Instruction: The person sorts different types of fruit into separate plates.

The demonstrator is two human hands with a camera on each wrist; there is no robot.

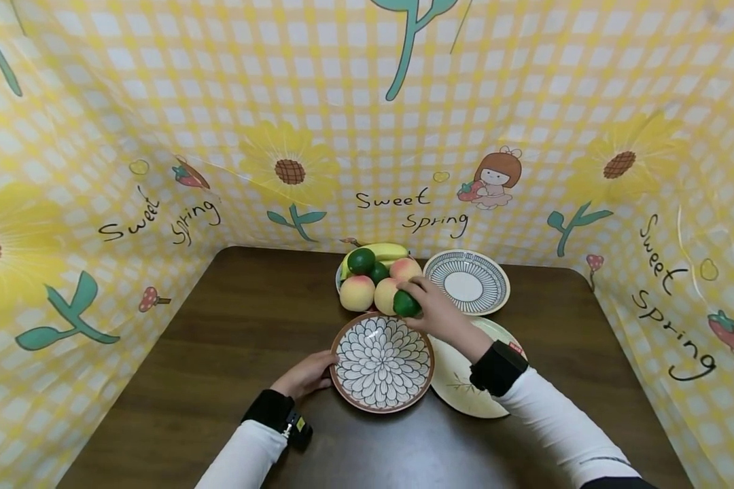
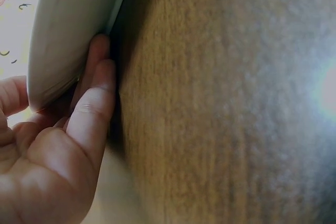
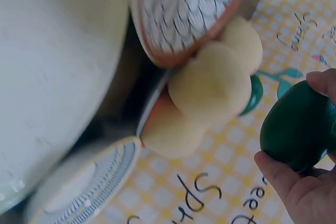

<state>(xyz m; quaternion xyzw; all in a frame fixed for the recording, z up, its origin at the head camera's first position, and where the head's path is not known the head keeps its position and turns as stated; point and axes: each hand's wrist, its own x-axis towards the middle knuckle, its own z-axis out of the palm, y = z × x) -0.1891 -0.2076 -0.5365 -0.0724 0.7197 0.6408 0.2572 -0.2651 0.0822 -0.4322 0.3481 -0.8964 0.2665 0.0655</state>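
Observation:
My left hand [image 1: 306, 375] holds the brown-rimmed bowl [image 1: 382, 363] by its left edge. In the left wrist view, fingers [image 2: 94, 98] lie under the bowl's pale outer side [image 2: 73, 35] and the thumb is at the rim. A smooth, dark green oval fruit [image 3: 294, 127] is pinched between the thumb and fingers of my right hand [image 1: 434, 309]. That hand is above the right front of the fruit pile, just beyond the bowl's far rim. Peaches [image 1: 357, 293], bananas [image 1: 384, 251] and more green fruits [image 1: 361, 261] are heaped behind the bowl.
A cream plate [image 1: 465, 394] lies right of the bowl, partly under my right forearm. Behind it is a plate with a blue-black lined border [image 1: 467, 282]. A yellow checked cloth [image 1: 355, 156] encloses the brown wooden table [image 1: 232, 326] at the back and sides.

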